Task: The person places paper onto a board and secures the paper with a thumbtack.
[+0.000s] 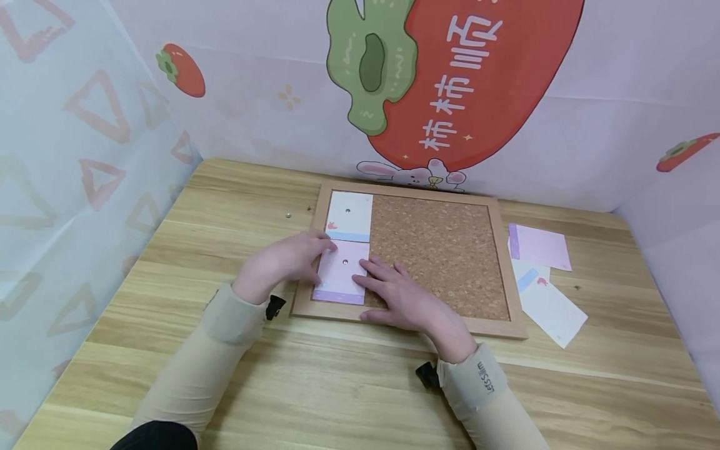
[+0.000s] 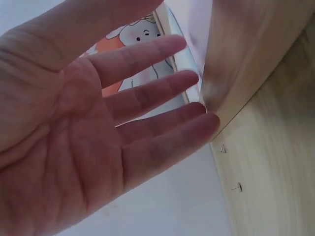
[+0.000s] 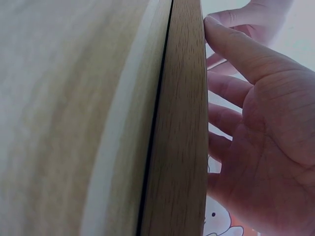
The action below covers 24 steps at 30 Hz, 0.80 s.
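Note:
A wood-framed cork board (image 1: pixel 439 250) lies on the table. On its left side a white note card (image 1: pixel 357 215) with a blue strip sits above a pink note card (image 1: pixel 343 281) with a purple strip; a silver thumbtack (image 1: pixel 345 262) shows in the pink one. My left hand (image 1: pixel 287 257) touches the pink card's left edge with its fingertips, fingers extended in the left wrist view. From the right, my right hand (image 1: pixel 402 297) rests on the cork with fingertips on the card's right edge; its thumb is at the board's front frame.
Loose cards, a pink one (image 1: pixel 542 248) and a white one (image 1: pixel 554 312), overlap right of the board. Thumbtacks lie on the table, one (image 1: pixel 289 215) left of the board and one (image 1: pixel 577 287) at the right. A printed cloth wall (image 1: pixel 253 119) stands behind.

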Available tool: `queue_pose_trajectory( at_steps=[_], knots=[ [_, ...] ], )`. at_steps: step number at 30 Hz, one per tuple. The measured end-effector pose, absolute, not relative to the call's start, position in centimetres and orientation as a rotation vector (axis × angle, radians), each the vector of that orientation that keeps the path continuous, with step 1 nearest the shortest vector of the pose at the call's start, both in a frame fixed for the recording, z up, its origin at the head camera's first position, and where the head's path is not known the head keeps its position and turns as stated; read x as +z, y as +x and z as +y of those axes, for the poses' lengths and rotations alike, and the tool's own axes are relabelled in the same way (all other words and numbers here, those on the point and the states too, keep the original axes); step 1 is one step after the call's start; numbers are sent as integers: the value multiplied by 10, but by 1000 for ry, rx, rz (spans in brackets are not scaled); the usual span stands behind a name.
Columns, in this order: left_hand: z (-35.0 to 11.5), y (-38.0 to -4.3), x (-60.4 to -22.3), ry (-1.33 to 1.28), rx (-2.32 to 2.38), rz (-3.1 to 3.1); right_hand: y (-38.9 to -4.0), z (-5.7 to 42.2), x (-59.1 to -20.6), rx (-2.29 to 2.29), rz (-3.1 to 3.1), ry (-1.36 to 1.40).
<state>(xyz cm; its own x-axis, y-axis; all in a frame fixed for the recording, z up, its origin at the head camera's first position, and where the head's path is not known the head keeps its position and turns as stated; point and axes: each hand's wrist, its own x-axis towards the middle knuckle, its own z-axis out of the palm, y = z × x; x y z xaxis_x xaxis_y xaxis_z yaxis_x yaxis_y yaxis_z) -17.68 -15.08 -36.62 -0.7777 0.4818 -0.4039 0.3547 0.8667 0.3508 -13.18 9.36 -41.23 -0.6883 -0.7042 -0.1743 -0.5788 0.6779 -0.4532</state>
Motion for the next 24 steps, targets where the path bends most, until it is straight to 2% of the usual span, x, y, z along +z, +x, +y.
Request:
queue_pose_trajectory(
  at_steps=[16, 24],
  knots=[
    [-146, -172, -375, 631, 295, 2608, -133, 99, -406, -545, 2606, -1005],
    [-145, -172, -375, 651, 284, 2620, -136, 115, -392, -669, 2680, -915]
  ],
)
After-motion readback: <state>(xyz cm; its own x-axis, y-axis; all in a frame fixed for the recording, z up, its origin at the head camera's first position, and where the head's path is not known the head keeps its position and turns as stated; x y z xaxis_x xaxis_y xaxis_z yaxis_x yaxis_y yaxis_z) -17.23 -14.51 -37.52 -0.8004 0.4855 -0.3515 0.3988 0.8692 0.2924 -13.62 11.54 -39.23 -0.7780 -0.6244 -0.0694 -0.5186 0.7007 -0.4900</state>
